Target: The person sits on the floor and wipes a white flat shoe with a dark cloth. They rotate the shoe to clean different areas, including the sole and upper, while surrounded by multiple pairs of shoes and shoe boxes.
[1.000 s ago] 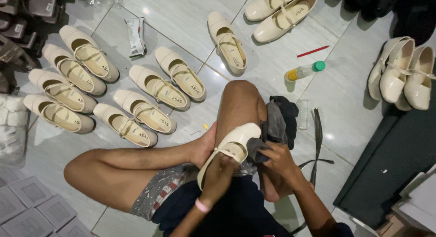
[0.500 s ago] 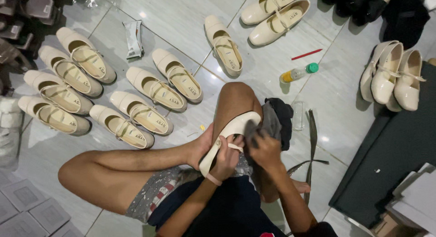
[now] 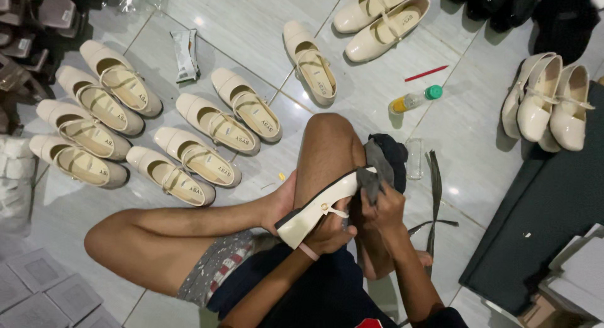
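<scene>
Low in the middle of the frame, the left hand (image 3: 327, 230) holds a cream, glossy strapped shoe (image 3: 318, 205) turned on its side, its dark sole edge showing, propped against a bent knee. The right hand (image 3: 384, 205) pinches a crumpled dark grey rag (image 3: 372, 177) against the shoe's toe end. Both grips are closed around what they hold. On the shiny pale floor tiles (image 3: 251, 26) to the upper left lie rows of matching cream shoes (image 3: 189, 155). Beside the knee, right of centre, lies a small yellow bottle with a green cap (image 3: 415, 100), and just above it a red pencil (image 3: 426, 73). A flat, crinkled silvery wrapper (image 3: 185, 54) lies at upper left.
</scene>
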